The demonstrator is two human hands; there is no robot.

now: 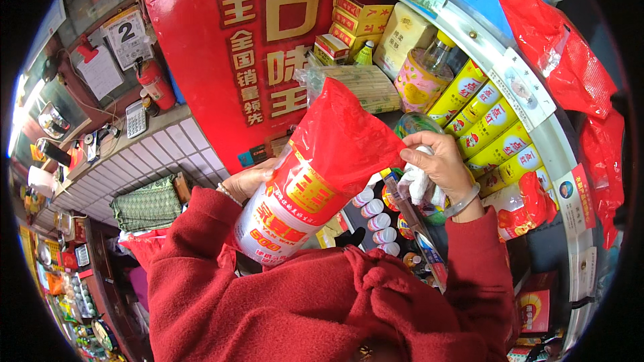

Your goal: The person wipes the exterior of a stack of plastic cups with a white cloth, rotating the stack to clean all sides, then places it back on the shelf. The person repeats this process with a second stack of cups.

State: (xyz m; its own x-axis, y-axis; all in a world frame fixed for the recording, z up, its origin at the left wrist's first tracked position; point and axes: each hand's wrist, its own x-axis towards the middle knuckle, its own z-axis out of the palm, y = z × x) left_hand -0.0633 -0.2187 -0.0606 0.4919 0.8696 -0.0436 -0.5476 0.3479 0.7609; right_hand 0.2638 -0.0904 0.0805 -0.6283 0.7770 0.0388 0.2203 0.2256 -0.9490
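A large red and white plastic package [289, 201] with printed writing is tilted across the front of my chest. My left hand [251, 179], with a bead bracelet at the wrist, holds its left side. Fingers and thumb of my right hand [436, 161] pinch the right corner of its loose red top. Below the right fingers, against that palm, hangs a white knitted glove [421, 181]. A bangle sits on the right wrist. Behind the package lies a clear-wrapped bundle of bamboo-patterned packs [365, 85]. The package's back is hidden.
Yellow boxes [495, 130] line the glass case's metal frame [548, 125] on the right. Behind them stand a pink patterned tub [422, 80] and a glass bottle [439, 53]. White-lidded jars [375, 207] are below. A calculator [136, 119] and fire extinguisher [155, 83] sit on a left ledge.
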